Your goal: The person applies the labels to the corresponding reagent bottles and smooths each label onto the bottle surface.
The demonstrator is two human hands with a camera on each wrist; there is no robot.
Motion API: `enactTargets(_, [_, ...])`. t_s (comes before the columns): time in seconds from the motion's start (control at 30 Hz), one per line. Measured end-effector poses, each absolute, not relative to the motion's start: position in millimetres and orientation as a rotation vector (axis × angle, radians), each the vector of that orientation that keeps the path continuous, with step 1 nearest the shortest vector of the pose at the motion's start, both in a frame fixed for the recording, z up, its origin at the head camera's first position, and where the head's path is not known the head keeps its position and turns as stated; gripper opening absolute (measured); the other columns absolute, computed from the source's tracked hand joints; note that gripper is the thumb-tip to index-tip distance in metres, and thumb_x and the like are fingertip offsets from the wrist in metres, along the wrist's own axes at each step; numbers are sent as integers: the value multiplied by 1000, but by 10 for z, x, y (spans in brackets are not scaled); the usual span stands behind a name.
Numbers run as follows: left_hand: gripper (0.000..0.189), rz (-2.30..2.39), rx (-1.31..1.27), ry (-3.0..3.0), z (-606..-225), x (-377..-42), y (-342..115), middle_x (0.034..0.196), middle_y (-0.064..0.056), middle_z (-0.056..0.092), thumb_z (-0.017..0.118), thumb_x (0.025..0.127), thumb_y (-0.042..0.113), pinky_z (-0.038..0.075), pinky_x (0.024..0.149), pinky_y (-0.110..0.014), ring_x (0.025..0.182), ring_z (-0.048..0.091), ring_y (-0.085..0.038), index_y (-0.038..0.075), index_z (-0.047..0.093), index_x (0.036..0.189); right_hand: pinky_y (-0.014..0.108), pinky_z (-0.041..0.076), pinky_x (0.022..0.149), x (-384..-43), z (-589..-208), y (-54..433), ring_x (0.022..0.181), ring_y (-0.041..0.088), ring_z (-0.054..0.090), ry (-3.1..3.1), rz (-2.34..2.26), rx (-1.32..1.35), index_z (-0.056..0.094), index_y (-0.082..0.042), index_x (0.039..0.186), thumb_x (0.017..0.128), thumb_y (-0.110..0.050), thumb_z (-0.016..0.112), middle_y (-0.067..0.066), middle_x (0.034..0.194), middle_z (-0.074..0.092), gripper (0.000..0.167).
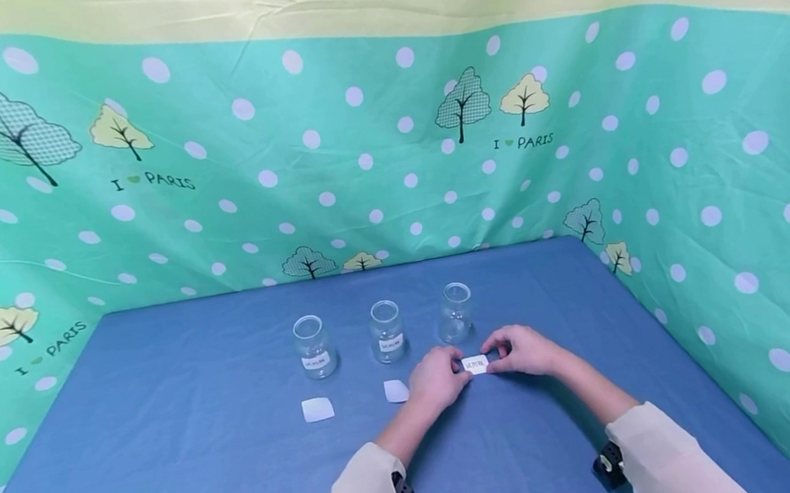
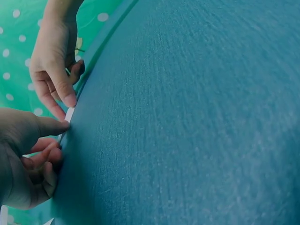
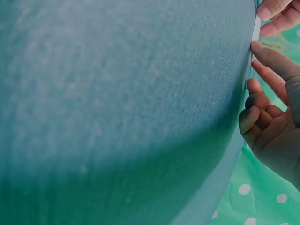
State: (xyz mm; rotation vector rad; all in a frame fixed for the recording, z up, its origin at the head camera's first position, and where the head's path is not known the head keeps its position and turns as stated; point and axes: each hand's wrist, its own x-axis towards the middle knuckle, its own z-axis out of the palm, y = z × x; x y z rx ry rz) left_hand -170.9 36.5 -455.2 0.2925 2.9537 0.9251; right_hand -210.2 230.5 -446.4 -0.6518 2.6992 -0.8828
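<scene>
Between my two hands is a small white label (image 1: 474, 365) with dark characters facing up, low over the blue cloth. My left hand (image 1: 438, 377) pinches its left edge between thumb and forefinger. At the right edge, my right hand (image 1: 522, 351) pinches it the same way. In the left wrist view the label (image 2: 69, 114) shows as a thin white strip between the fingertips. Just behind the hands stands a clear glass jar (image 1: 455, 315) with no label visible. Left of it are a middle jar (image 1: 386, 326) and a left jar (image 1: 312, 343), each bearing a similar white label.
Two white paper pieces lie on the blue-covered table (image 1: 189, 436): one (image 1: 318, 409) before the left jar, the other (image 1: 394, 391) close to my left hand and partly covered by it. A green dotted curtain (image 1: 324, 148) hangs behind and at both sides.
</scene>
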Motion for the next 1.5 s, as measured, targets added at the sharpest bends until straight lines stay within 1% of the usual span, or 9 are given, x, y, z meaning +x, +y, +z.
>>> enactTargets(0.23, [25, 921, 240, 2951, -4541, -1710, 368, 76, 8, 57, 75, 77, 30, 40, 56, -26, 67, 53, -8, 18, 69, 98, 21, 39, 57, -2091, -4457, 2279, 61, 9, 45, 2689, -888, -643, 70, -10, 95, 78, -20, 75, -4, 68, 53, 21])
enactTargets(0.47, [24, 928, 229, 2938, -4552, -1717, 369, 76, 8, 56, 74, 78, 31, 40, 56, -26, 66, 52, -7, 18, 68, 97, 21, 39, 59, -2075, -4439, 2267, 64, 9, 46, 2692, -896, -637, 71, -12, 93, 79, -18, 74, -4, 69, 54, 16])
enactTargets(0.63, [23, 999, 230, 2919, -4541, -1711, 335, 78, 7, 57, 73, 79, 29, 40, 57, -25, 68, 53, -8, 18, 68, 98, 21, 41, 57, -2064, -4409, 2264, 62, 8, 48, 2679, -947, -665, 70, -11, 93, 80, -19, 73, -3, 70, 56, 16])
enactTargets(0.83, [25, 1145, 255, 2897, -4508, -1717, 267, 84, 5, 62, 73, 79, 30, 43, 62, -25, 74, 56, -9, 18, 67, 100, 22, 42, 50, -2055, -4335, 2256, 54, 8, 48, 2649, -1047, -693, 70, -9, 95, 80, -19, 73, 0, 72, 58, 18])
enactTargets(1.03, [27, 1257, 281, 2878, -4451, -1719, 177, 87, 2, 64, 72, 80, 27, 47, 69, -27, 81, 60, -13, 15, 67, 103, 23, 42, 49, -2057, -4267, 2232, 54, 8, 47, 2649, -1081, -696, 70, -10, 97, 81, -21, 73, 1, 74, 60, 19])
enactTargets(1.2, [30, 1332, 286, 2835, -4426, -1701, 108, 88, 1, 65, 71, 82, 27, 48, 70, -29, 82, 62, -16, 12, 66, 107, 23, 41, 49, -2056, -4240, 2208, 57, 13, 48, 2651, -1085, -691, 70, -11, 98, 81, -22, 72, 2, 76, 62, 19])
enactTargets(1.33, [28, 1423, 275, 2783, -4421, -1692, 62, 88, -2, 67, 69, 83, 26, 48, 69, -29, 80, 61, -16, 9, 66, 106, 23, 41, 51, -2056, -4221, 2176, 60, 16, 49, 2659, -1090, -697, 70, -13, 97, 81, -23, 73, 0, 77, 62, 19])
enactTargets(1.5, [20, 1516, 267, 2725, -4431, -1682, 16, 85, -2, 67, 68, 84, 23, 47, 64, -24, 73, 58, -12, 9, 67, 99, 22, 41, 52, -2065, -4202, 2137, 61, 17, 50, 2659, -1100, -708, 71, -15, 97, 81, -23, 73, -1, 76, 61, 18])
